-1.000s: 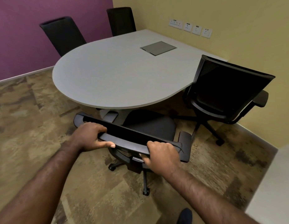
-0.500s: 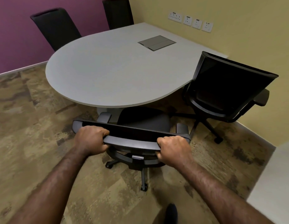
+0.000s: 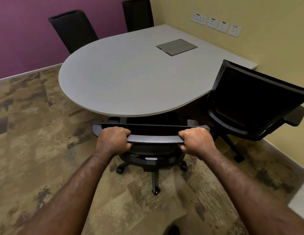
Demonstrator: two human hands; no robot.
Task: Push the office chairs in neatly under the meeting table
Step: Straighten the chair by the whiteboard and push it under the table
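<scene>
A black office chair (image 3: 154, 139) stands right in front of me at the rounded end of the grey meeting table (image 3: 131, 82). Its seat is mostly hidden under the tabletop. My left hand (image 3: 114, 139) grips the left part of the backrest's top edge, and my right hand (image 3: 196, 141) grips the right part. A second black chair (image 3: 254, 102) stands angled at the table's right side, its seat partly out from under the top. Two more black chairs (image 3: 74, 29) (image 3: 138, 14) sit at the far side against the table.
A purple wall runs along the far left and a yellow wall with power sockets (image 3: 215, 24) along the right. A grey cable hatch (image 3: 176, 47) is set into the tabletop. Patterned brown carpet (image 3: 37, 141) covers the floor. A pale surface edge (image 3: 300, 202) shows at lower right.
The chair in my hands has rolled forward and turned square to the table, so its seat has gone further under the top. Both hands kept their grip on the backrest.
</scene>
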